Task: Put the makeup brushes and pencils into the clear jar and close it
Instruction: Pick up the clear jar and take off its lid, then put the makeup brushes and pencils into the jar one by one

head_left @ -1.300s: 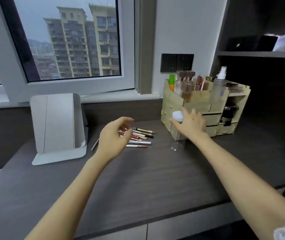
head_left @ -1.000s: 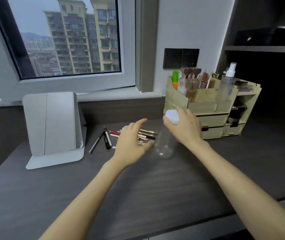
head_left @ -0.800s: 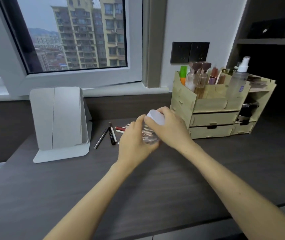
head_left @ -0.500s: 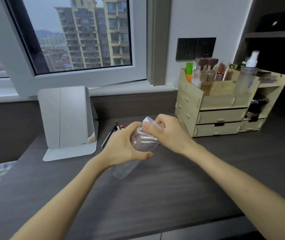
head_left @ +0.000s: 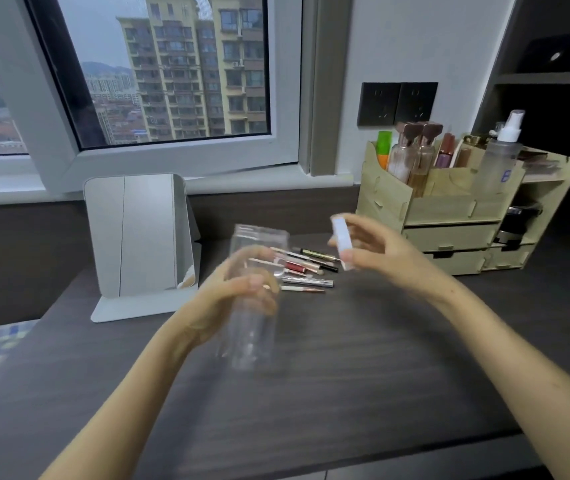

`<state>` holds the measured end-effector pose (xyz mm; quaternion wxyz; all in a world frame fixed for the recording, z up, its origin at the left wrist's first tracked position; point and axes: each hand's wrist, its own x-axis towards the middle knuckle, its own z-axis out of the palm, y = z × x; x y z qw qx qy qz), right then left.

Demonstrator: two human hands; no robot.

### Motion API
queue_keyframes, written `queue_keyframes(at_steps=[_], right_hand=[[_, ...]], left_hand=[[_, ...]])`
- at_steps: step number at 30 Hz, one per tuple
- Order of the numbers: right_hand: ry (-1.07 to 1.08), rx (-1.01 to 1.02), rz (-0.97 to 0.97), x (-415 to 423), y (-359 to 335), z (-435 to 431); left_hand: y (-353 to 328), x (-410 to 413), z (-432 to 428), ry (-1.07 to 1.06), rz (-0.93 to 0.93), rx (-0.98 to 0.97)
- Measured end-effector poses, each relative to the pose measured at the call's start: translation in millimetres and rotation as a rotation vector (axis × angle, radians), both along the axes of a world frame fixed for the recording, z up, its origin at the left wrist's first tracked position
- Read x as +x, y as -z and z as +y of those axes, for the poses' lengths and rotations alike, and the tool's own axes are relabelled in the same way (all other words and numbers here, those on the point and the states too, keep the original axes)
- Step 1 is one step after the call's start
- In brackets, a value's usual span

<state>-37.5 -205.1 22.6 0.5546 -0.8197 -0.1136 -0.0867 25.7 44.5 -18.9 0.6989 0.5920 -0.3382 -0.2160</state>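
The clear jar [head_left: 254, 299] is up in the air above the dark desk [head_left: 345, 375], standing almost straight with its open top at the top. The left hand [head_left: 231, 299] is wrapped around the middle of the jar, with the fingers curled in front and the thumb near the side, so it is holding the jar tight. The left arm reaches up from the bottom of the view. The right hand [head_left: 377, 251] is a little to the right of the jar and is pinching the white lid [head_left: 341, 242] between its fingers and thumb. The lid is off the jar and is turned on its edge. Both hands look a bit blurry. Behind the jar, the makeup brushes and pencils [head_left: 306, 270] lie flat in a small pile on the desk, and part of the pile shows through the clear jar. A grey folding mirror [head_left: 138, 237] stands to the left of them. A wooden organizer [head_left: 449, 216] with bottles in it sits to the right, behind the right hand. A window [head_left: 159, 74] is at the back.
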Motion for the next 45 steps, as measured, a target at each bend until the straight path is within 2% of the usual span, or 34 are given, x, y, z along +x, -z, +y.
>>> queue_keyframes(at_steps=[1, 3, 5, 7, 12, 14, 19, 24, 28, 31, 34, 37, 39, 42, 45], right_hand=[[0.126, -0.070, 0.020, 4, 13, -9], [0.347, -0.376, 0.142, 7, 42, -25], [0.463, -0.686, 0.250, 6, 69, -34], [0.495, -0.909, 0.279, 7, 88, -40], [0.537, -1.149, 0.308, 13, 104, -56], [0.540, -1.208, 0.245, 23, 104, -53], [0.565, -1.101, -0.068, 57, 104, -24], [0.512, -1.206, 0.010, 92, 104, -14], [0.485, -1.197, -0.018, 96, 112, -16], [0.544, -1.025, -0.104, 94, 108, -14], [0.603, -0.728, -0.241, 81, 85, -3], [0.531, -0.486, -0.357, 57, 51, 24], [0.462, -0.509, -0.462, 45, 33, 46], [0.389, -0.697, -0.596, 46, 24, 71], [0.284, -0.809, -0.592, 55, 30, 91]], left_hand=[[0, 2, 2, -0.161, -0.005, -0.044], [4, 8, 6, -0.436, -0.072, -0.046], [8, 10, 8, -0.586, -0.157, -0.006], [14, 13, 7, -0.694, -0.195, 0.038], [33, 20, 5, -0.861, -0.247, 0.078], [40, 25, 6, -0.937, -0.254, 0.064], [56, 23, 9, -1.084, -0.307, 0.082], [63, 27, 18, -1.186, -0.526, 0.148], [61, 31, 25, -1.246, -0.608, 0.238], [59, 35, 29, -1.265, -0.592, 0.253], [60, 36, 31, -1.260, -0.603, 0.247], [62, 39, 32, -1.230, -0.686, 0.304], [63, 41, 31, -1.208, -0.754, 0.356], [64, 41, 31, -1.192, -0.817, 0.376], [64, 41, 33, -1.205, -0.840, 0.362]])
